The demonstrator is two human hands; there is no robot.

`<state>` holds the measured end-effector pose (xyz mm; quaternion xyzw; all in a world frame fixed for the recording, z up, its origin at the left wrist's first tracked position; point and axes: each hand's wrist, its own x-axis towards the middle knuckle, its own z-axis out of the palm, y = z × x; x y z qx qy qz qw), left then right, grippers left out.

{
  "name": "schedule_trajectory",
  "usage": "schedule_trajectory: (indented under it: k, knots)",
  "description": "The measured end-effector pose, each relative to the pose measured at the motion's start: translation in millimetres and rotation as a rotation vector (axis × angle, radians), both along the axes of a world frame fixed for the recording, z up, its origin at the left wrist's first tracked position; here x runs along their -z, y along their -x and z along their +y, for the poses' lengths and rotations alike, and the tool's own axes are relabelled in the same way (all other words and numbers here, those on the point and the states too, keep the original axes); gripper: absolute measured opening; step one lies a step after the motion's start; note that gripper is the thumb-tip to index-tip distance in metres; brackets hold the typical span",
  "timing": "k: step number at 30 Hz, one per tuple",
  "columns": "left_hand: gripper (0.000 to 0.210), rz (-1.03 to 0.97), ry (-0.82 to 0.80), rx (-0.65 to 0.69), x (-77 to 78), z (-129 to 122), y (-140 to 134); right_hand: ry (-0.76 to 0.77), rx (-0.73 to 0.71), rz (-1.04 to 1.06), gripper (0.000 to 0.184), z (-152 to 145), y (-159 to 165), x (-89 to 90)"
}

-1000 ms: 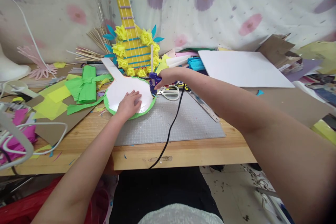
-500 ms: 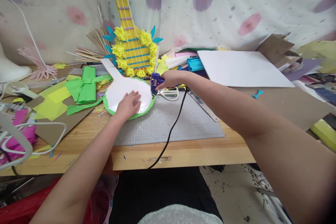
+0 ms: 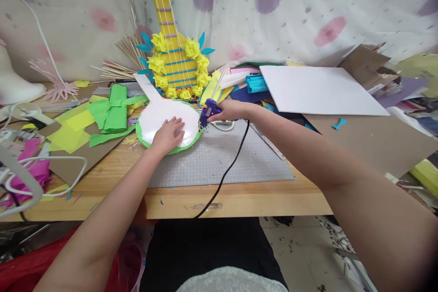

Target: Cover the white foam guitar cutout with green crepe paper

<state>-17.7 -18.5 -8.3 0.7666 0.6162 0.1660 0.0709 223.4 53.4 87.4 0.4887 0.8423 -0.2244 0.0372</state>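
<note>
A white guitar-shaped board (image 3: 153, 121) with a green crepe paper edge lies on the table, partly over the grey cutting mat (image 3: 219, 164). My left hand (image 3: 168, 136) rests flat on its round body, fingers spread. In my right hand (image 3: 230, 111) is a purple glue gun (image 3: 209, 110), its nozzle end at the board's right edge and a pale glue stick rising from its back. A black cord runs from it down over the table edge. White-handled scissors (image 3: 224, 126) lie partly hidden beneath my right hand.
A yellow paper guitar (image 3: 178, 70) with yellow flowers stands behind the board. Green crepe paper (image 3: 116, 109) and yellow sheets lie left. At right are a white foam board (image 3: 318, 89), brown cardboard (image 3: 369, 141), a metal ruler (image 3: 268, 142) and a small blue paper piece (image 3: 339, 123).
My right hand and the glue gun have shifted slightly right, and the gun tilts more, its glue stick leaning right. My left hand stays flat on the board.
</note>
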Motion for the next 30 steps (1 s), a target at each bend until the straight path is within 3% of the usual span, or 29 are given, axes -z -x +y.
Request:
schedule_trajectory:
  k: [6, 11, 15, 18, 23, 26, 30]
  knots:
    - [0.045, -0.014, -0.005, 0.012, 1.2, -0.2, 2.6, 0.026, 0.018, -0.008, 0.047, -3.1, 4.9, -2.8]
    - [0.047, -0.026, -0.034, 0.044, 4.7, -0.8, 7.0, 0.138, 0.069, 0.332, 0.048, -8.5, -15.9, 3.8]
    - [0.047, -0.012, -0.035, 0.046, 3.0, -3.9, 12.3, 0.022, 0.267, 0.670, 0.050, -21.9, -55.4, 34.9]
    - [0.046, -0.003, -0.038, 0.060, 1.6, -7.0, 18.8, -0.133, 0.555, 0.821, 0.048, -36.4, -87.0, 69.3]
    - [0.046, 0.001, -0.062, 0.062, 2.5, -8.8, 25.4, -0.224, 0.872, 0.721, 0.044, -50.7, -116.1, 115.3]
    - [0.047, 0.005, -0.067, 0.049, 3.3, -8.9, 24.5, -0.214, 0.879, 0.621, 0.043, -51.6, -117.4, 125.8]
    - [0.047, 0.001, -0.075, 0.045, 3.5, -10.9, 22.5, -0.307, 0.818, 0.393, 0.044, -52.5, -111.7, 124.2]
